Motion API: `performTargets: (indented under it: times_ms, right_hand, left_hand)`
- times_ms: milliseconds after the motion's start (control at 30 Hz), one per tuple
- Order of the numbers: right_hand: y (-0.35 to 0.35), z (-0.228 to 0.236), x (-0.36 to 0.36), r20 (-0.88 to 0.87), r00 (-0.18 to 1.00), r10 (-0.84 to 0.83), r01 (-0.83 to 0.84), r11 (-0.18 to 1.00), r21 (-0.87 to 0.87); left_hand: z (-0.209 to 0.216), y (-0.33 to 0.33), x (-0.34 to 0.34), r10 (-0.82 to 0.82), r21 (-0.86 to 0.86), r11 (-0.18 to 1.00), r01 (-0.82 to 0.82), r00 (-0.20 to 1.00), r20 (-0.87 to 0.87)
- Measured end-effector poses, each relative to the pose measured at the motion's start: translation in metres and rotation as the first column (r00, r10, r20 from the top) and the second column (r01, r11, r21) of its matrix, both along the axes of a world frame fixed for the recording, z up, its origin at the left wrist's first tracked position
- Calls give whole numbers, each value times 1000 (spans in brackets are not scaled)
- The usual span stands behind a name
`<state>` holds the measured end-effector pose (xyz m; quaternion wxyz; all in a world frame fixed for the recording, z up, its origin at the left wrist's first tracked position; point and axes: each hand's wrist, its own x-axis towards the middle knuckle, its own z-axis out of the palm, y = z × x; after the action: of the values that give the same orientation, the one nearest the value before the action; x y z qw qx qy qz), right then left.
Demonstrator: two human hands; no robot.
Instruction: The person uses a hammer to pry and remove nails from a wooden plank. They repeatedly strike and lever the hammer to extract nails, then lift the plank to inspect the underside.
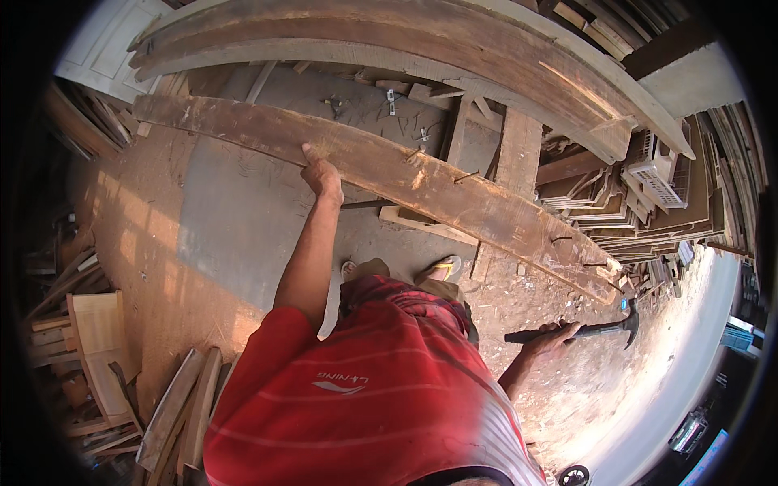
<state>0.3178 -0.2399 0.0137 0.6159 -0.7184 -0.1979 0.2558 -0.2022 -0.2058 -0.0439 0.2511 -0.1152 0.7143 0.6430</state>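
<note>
A long, worn brown wooden plank slants across in front of me, from the upper left down to the right. Several bent nails stick out of its face, mostly toward the right end. My left hand grips the plank's near edge left of its middle, one digit lying on the face and the other fingers hidden. Low on the right, my right hand is wrapped round the dark handle of a claw hammer. The hammer's head points right, just below the plank's right end and apart from it.
Large boards lie across the far side. At the right are stacked wood pieces and a white plastic crate. Scrap wood is piled at the left. My sandalled foot stands on the floor beneath the plank.
</note>
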Motion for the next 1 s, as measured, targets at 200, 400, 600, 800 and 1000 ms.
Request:
performTargets:
  times_ms: [200, 400, 600, 800, 1000]
  right_hand:
    - [-29, 42, -142, 151, 906, 395, -417, 894, 165]
    - [-58, 13, -281, 166, 598, 784, -797, 603, 28]
    - [-71, -14, -359, -3, 230, 973, -926, 218, -310]
    - [-65, -12, -401, 4, 111, 994, -913, 103, -396]
    - [-45, 3, -459, -31, 39, 999, -899, 21, -438]
  left_hand:
    - [-19, -43, -21, -502, 209, 849, 485, 864, 37]
    - [-77, -193, -62, -796, 125, 599, 791, 572, 198]
    - [-148, -355, -101, -471, -4, 860, 511, 796, 380]
    - [-195, -438, -128, -252, 31, 965, 260, 893, 374]
    - [-166, -397, -153, -280, -154, 927, 343, 903, 324]
